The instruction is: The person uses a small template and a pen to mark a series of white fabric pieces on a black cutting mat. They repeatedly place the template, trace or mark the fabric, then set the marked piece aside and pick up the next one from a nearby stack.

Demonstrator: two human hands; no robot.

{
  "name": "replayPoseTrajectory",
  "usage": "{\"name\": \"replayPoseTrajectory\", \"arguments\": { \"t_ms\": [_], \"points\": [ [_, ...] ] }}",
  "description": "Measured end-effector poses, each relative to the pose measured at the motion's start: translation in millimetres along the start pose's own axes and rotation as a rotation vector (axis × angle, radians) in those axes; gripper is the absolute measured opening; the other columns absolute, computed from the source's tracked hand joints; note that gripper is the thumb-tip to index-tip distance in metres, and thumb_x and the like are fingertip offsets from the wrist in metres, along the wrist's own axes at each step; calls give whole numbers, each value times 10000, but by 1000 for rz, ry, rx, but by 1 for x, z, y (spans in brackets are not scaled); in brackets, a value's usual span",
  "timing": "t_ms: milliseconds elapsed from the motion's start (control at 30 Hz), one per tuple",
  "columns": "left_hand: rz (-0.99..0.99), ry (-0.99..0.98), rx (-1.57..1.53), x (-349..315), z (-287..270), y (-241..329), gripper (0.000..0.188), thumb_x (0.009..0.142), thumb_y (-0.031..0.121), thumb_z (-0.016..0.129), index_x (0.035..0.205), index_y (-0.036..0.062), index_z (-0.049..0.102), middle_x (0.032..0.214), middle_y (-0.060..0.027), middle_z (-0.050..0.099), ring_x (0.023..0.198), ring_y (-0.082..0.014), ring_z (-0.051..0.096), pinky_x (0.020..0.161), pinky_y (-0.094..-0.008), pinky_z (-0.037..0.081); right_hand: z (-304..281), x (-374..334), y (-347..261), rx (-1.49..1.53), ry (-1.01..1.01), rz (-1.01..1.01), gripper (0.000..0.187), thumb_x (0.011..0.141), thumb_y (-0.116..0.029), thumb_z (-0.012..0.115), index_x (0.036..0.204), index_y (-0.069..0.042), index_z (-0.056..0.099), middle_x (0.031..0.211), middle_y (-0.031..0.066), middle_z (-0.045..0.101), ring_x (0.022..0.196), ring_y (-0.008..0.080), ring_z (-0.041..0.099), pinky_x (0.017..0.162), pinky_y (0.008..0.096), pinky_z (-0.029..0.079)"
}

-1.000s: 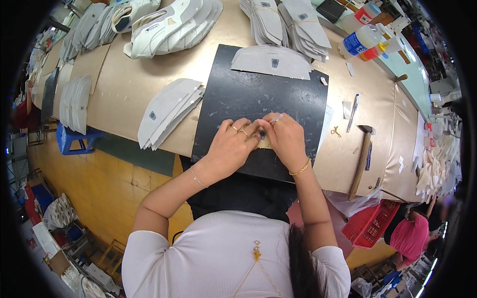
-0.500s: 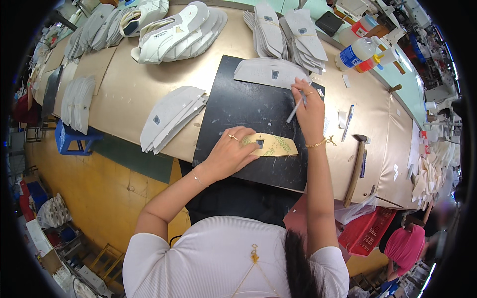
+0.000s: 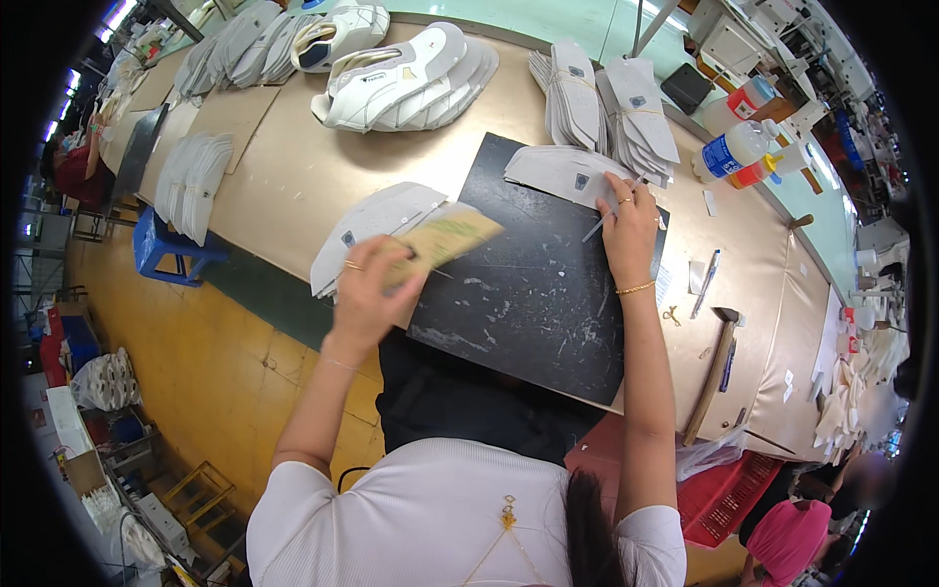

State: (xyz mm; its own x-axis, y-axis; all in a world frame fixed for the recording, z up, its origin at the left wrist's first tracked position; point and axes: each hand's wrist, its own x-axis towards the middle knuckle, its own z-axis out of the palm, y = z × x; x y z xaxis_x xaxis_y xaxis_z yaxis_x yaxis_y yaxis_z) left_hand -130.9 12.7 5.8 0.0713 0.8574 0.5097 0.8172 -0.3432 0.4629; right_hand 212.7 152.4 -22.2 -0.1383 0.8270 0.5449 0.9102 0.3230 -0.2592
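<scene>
My left hand [image 3: 367, 298] is closed on a yellow template [image 3: 452, 241] with green markings. The template is tilted, blurred by motion, and raised over the left stack of grey shoe pieces [image 3: 377, 217] and the edge of a black cutting mat [image 3: 528, 284]. My right hand [image 3: 631, 215] has a thin pale pen [image 3: 592, 231] in its closed fingers, its lower end pointing down over the mat. Those fingertips rest at the right end of another grey shoe-piece stack [image 3: 553, 173], whose top piece bears a small dark patch, on the mat's far edge.
Shoe uppers [image 3: 406, 83] stand nested at the back. Tied grey bundles [image 3: 572, 103] lie behind the mat. At right are plastic bottles [image 3: 734, 152], a hammer [image 3: 711, 377] and a blue pen [image 3: 705, 284]. A red basket [image 3: 719, 499] stands below the table's right side.
My left hand has lifted the yellow template off the mat and carried it left toward the grey stack. My right hand stays by the far stack with the pen. The view has shifted.
</scene>
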Motion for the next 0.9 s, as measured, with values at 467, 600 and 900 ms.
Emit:
{"name": "replayPoseTrajectory", "arguments": {
  "t_ms": [467,600,900],
  "points": [
    [-169,20,225,-7,-36,-64,547,809,169,848,1246,0,566,1215,-170,642,1088,-374,643,935,-432,534,-79,-41,-25,573,-606,260,161,881,-34,718,1039,-32,753,874,131,646,789,267,648,739,347,501],
    [-144,97,240,-1,-39,-57,523,778,138,865,1219,8,616,1253,-144,626,1123,-359,633,950,-422,539,-92,-60,-35,657,-658,276,140,869,-39,729,1007,-22,743,850,129,644,768,274,643,711,352,494],
    [246,-343,-334,4,32,48,457,720,169,902,1123,62,715,1281,-120,657,1139,-325,639,973,-418,534,-99,-94,-30,833,-170,571,148,967,-103,702,1088,-23,731,997,50,718,867,122,617,813,265,485]
  ]
}}
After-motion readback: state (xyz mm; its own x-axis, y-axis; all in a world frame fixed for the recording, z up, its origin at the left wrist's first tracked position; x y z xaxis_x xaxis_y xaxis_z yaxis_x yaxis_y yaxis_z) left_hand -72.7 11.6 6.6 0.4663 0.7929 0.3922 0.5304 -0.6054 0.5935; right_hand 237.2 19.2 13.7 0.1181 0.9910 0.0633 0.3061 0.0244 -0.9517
